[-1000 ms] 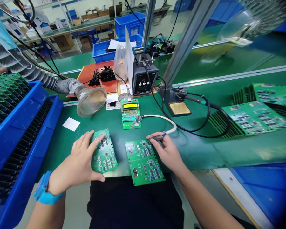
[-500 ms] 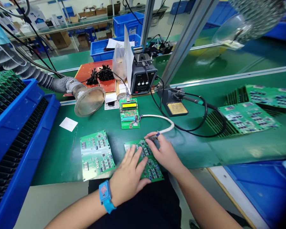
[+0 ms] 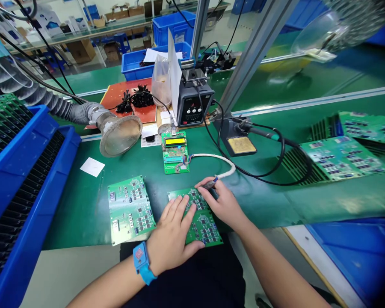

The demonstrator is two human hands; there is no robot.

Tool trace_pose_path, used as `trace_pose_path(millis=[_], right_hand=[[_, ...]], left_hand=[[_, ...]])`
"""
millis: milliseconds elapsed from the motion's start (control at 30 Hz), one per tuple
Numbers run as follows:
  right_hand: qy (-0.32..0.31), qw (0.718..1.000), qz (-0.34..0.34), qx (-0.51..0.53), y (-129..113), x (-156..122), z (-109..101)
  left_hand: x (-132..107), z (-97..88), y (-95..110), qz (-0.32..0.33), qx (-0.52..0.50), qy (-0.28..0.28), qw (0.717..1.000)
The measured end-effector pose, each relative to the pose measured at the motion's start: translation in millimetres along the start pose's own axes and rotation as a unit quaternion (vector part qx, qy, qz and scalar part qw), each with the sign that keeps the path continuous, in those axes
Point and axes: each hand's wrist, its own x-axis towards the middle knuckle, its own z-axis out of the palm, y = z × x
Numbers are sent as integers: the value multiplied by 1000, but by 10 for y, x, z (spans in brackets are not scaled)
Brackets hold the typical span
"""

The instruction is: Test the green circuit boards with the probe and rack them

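Observation:
My left hand [image 3: 171, 241], a blue wrist strap [image 3: 143, 261] behind it, lies flat with fingers stretched over a green circuit board [image 3: 205, 229] at the table's front edge. Pinched in my right hand [image 3: 223, 203] is a dark cable connector [image 3: 209, 184], held at the board's upper right edge; its tip is partly hidden by my fingers. From it a white sleeved cable [image 3: 226, 161] curves back to a small programmer board [image 3: 175, 167]. That board has a yellow display [image 3: 175, 141] and a lit blue light. A second circuit board [image 3: 131, 209] lies to the left.
Blue bins [image 3: 56, 171] of upright boards stand at left, beside a fume hose nozzle [image 3: 122, 136]. Behind are a soldering station [image 3: 194, 105] and an iron in its stand [image 3: 240, 145], its black cord looping right. Stacked boards [image 3: 343, 158] lie at right.
A blue light has come on below the programmer board's display. My left fingers have shifted slightly on the board. The right hand keeps the connector at the same edge; the view has moved a little.

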Motion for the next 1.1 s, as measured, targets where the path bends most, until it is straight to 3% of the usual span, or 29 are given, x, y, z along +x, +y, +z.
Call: trace_pose_path(millis=[367, 633, 900, 1100], right_hand=[[-2, 1000, 2, -8, -14, -11, -8], [-6, 1000, -5, 0, 14, -9, 2], [-6, 1000, 0, -1, 13, -15, -5], [-7, 1000, -4, -6, 12, -9, -5]], left_hand=[[-7, 26, 12, -4, -20, 17, 1000], [-38, 63, 0, 7, -89, 55, 994], [-15, -16, 11, 17, -138, 7, 990], [-13, 3, 17, 8, -139, 9, 990]])
